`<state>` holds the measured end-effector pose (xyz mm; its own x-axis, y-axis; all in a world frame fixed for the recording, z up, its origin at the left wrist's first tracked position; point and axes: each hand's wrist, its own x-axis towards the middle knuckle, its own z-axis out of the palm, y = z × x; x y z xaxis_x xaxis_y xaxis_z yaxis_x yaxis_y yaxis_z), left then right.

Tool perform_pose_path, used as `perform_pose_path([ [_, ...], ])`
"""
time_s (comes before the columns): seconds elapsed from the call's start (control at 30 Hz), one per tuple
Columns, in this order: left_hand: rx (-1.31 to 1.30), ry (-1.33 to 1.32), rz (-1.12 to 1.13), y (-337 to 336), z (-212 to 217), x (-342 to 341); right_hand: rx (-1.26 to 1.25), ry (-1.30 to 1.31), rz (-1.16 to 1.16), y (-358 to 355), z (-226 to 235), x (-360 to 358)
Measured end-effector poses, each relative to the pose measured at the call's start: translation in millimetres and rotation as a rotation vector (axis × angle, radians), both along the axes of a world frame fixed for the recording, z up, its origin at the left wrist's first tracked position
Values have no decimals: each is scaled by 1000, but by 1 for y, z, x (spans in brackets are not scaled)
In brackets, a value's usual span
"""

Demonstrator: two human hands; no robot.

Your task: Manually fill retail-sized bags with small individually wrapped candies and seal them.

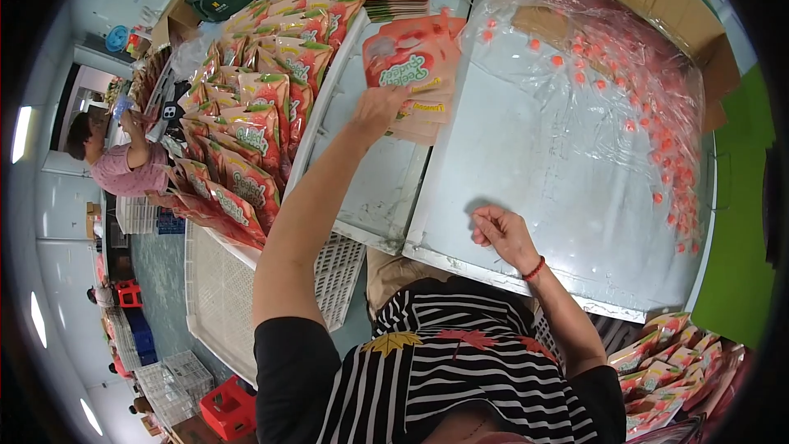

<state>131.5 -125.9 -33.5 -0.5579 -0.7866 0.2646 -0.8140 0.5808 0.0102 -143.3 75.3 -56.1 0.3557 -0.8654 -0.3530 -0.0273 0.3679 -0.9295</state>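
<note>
Standing beside the steel table (542,197); the person's left hand (378,107) reaches out to the far-left part of it and pinches the lower edge of a small fan of flat red pouches (411,57), fingers closed on the stack; the pouches lie at the table's far-left corner, some overhanging its edge; right hand (501,234) rests near the table's near edge, fingers curled loosely, nothing visibly held between them.

Handling, as I judge it: empty printed film pouches, light, thin, floppy, glossy and likely slippery against one another; a stack would tend to slide apart if lifted by one corner; better taken across the bottom edge with thumb above and fingers beneath, squaring the fan first; creasing is the main risk, not breakage.

Left of the table, a long overlapping row of like pouches (255,115) on a white tray (222,296); along the table's right side, a clear plastic bag of small red caps (649,90).
</note>
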Motion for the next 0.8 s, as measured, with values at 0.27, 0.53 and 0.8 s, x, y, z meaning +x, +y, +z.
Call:
perform_pose_path([
  [0.27,88,373,136,9,31,-15,17,-37,18,-7,0,1],
  [0.53,116,626,-91,96,47,-106,-522,198,-482,-78,28,21],
  [0.8,230,528,77,102,41,-95,-423,492,-381,-66,15,-3],
])
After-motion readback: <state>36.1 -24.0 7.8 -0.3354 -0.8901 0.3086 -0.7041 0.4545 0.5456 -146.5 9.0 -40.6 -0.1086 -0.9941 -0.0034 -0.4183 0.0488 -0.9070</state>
